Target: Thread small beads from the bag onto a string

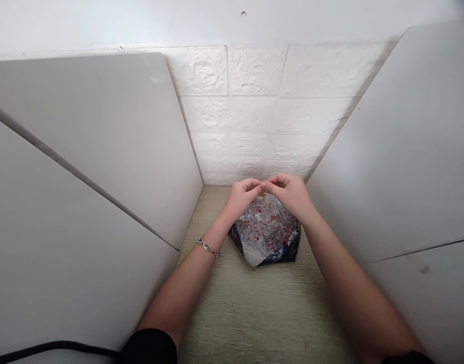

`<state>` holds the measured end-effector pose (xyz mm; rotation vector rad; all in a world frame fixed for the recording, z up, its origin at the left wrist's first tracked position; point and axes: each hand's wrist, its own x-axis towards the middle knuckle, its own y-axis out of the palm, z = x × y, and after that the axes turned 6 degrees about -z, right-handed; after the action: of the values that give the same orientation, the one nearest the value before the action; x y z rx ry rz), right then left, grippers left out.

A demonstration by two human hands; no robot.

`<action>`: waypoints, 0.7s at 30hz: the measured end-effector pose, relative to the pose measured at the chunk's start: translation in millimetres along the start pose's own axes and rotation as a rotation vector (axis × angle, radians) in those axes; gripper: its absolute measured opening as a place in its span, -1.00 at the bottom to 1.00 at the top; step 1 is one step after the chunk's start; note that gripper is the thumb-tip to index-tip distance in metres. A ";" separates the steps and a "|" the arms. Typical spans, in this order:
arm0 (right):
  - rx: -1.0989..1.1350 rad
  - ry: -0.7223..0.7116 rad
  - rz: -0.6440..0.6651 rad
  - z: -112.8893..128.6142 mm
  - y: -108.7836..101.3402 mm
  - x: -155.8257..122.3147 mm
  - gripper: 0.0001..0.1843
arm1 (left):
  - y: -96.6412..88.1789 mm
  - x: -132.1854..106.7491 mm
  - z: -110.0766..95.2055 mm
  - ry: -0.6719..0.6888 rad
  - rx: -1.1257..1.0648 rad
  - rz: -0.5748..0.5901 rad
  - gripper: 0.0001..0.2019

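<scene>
My left hand and my right hand meet fingertip to fingertip, each closed in a pinch. Whatever lies between the fingers is too small to make out; a yellowish speck shows just below them. Under the hands is a heap of small beads, mostly clear and pale with some red, pink and yellow ones. They rest on a folded wrap with a dark blue patterned outside and a pale grey inner side. Its far edge is partly hidden behind my hands.
A greenish wooden tabletop lies beneath. White panels stand on the left and on the right, with a white brick-patterned wall at the back. A black cable runs along the lower left.
</scene>
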<state>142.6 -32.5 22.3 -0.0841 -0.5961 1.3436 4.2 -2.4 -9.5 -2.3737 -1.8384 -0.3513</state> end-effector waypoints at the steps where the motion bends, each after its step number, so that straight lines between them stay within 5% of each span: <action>1: 0.004 0.000 -0.005 0.0 0.2 0.0 -0.78 | -0.1 0.5 1.1 -0.003 -0.013 0.006 -0.73; 14: 0.328 0.106 -0.053 -12.4 4.6 5.0 -0.78 | 3.5 -2.0 -12.1 0.003 -0.135 0.002 -0.83; 21: 0.516 0.040 -0.091 -15.1 5.5 6.1 -0.76 | -2.5 -2.0 -19.3 -0.108 -0.337 -0.036 -0.83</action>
<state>145.2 -21.3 9.5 0.3310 -0.2031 1.3661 -0.9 -8.2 8.5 -2.6232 -2.0110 -0.5905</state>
